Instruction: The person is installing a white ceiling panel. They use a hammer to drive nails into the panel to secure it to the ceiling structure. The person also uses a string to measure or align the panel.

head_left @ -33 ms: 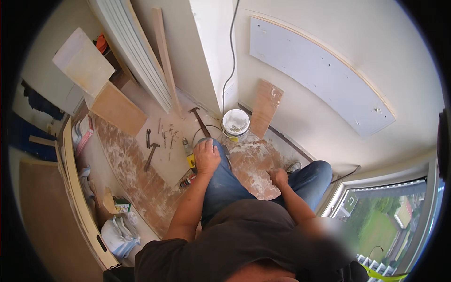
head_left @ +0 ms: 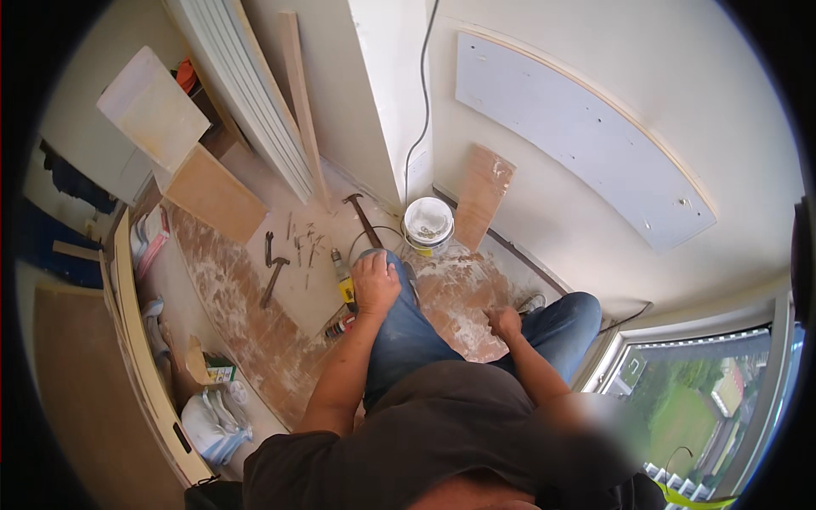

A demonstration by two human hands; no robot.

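L hand [head_left: 376, 285] drapes unclenched over L knee [head_left: 403, 293], nr yellow drill [head_left: 345, 285]; R hand [head_left: 504, 322] nr R leg [head_left: 563, 330], can't tell its grip.

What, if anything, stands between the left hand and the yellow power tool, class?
Nothing visible: the left hand rests on the left leg, and the yellow power tool lies on the floor just left of them.

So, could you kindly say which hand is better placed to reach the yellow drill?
Likely the left hand: it rests on one leg, beside the drill, while the right hand is farther off, by the other leg.
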